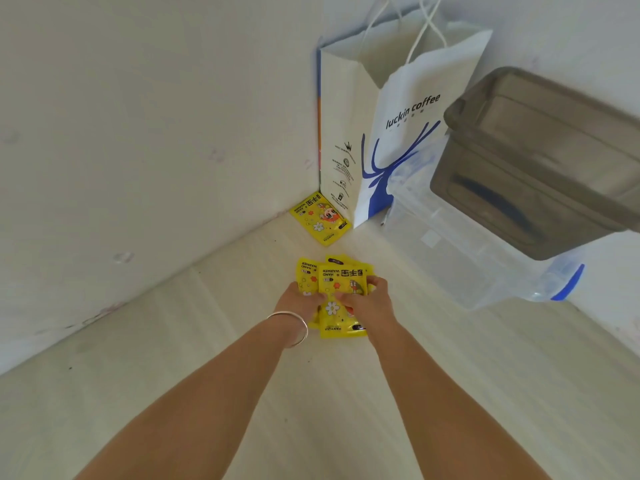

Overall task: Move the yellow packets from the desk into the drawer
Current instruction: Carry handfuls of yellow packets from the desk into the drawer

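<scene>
A small stack of yellow hand-warmer packets (343, 280) lies on the pale desk (242, 393) in the middle of the view. My left hand (300, 302), with a silver bangle on the wrist, grips the stack's left side. My right hand (369, 299) grips its right side, fingers curled over the top packet. One more yellow packet (319, 218) rests alone farther back, leaning in the corner against the wall. No drawer is in view.
A white and blue paper coffee bag (391, 133) stands in the back corner. To its right a clear plastic box with a blue latch (460, 258) carries a grey translucent bin (540, 161). White walls close off the left and back.
</scene>
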